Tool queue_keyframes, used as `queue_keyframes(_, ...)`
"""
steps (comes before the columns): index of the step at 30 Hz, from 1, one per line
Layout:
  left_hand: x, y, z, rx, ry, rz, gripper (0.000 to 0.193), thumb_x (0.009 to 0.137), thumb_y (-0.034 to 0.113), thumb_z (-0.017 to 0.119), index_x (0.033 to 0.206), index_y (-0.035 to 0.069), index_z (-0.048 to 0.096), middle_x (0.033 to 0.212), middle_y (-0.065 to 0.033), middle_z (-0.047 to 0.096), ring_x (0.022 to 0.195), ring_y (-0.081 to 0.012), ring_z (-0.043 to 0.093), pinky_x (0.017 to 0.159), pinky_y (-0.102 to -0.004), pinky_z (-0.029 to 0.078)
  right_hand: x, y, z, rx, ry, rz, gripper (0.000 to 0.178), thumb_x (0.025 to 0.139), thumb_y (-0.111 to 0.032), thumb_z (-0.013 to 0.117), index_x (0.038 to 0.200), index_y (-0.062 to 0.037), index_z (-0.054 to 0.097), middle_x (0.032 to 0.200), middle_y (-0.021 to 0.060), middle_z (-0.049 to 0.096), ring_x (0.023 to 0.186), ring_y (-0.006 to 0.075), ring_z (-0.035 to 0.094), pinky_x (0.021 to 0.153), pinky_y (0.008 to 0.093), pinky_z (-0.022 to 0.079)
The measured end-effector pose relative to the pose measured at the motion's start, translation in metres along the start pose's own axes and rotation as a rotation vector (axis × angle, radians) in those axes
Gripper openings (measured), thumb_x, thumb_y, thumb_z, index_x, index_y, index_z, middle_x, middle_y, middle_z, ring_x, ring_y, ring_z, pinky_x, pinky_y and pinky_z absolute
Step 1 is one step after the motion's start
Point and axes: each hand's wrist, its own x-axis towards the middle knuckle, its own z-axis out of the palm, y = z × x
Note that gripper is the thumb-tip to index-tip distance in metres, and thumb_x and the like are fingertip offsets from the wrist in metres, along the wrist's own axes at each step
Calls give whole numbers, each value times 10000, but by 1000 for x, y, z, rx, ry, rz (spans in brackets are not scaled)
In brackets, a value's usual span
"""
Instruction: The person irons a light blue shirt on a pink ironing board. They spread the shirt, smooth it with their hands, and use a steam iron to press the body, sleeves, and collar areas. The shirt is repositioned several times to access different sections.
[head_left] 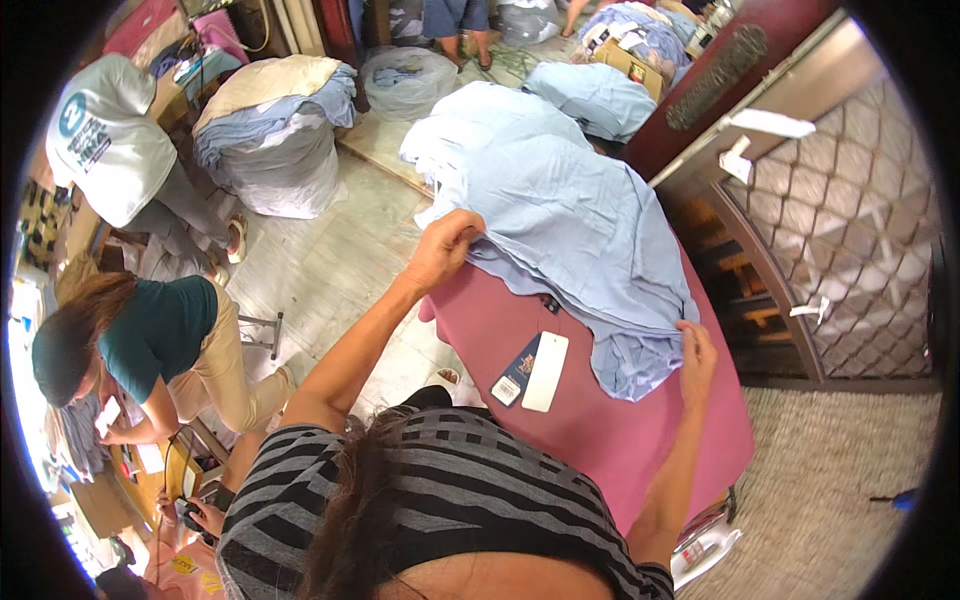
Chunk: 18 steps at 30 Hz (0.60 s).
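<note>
A light blue garment [560, 200], perhaps a shirt, lies spread and rumpled over a pink padded board [620, 450]. My left hand [450, 245] pinches its near edge on the left side. At the right end of that edge, my right hand [698, 357] grips the cloth between thumb and fingers. Between my hands the edge runs slantwise, with loose folds bunched beside the right hand. A dark blue tag [516, 375] and a white tag [545, 372] hang from the garment by a string and rest on the pink cover.
A sack heaped with folded cloth [285, 165] stands at the far left, with a clear plastic bag [405, 85] beside it. Co-workers, one in a green top [165, 330], work on the left. A lattice metal gate [850, 230] borders the right side.
</note>
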Motion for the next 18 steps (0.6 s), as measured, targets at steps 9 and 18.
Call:
queue_keyframes(9,54,-19,-35,592,80,311,521,684,-119,567,1156,83,658,1122,-174,622,1031,-375,611,859,-445,524,31,-145,-56,-439,-64,-519,339,753,179,546,1002,-16,668,930,131,599,858,289,622,756,314,505)
queue_keyframes(18,138,39,-96,973,23,494,521,765,-100,547,1213,136,670,1071,-137,662,1044,-391,601,948,-460,495,20,-145,-80,-731,-121,-470,543,740,184,518,1191,-93,641,1063,139,616,1015,316,594,878,407,499)
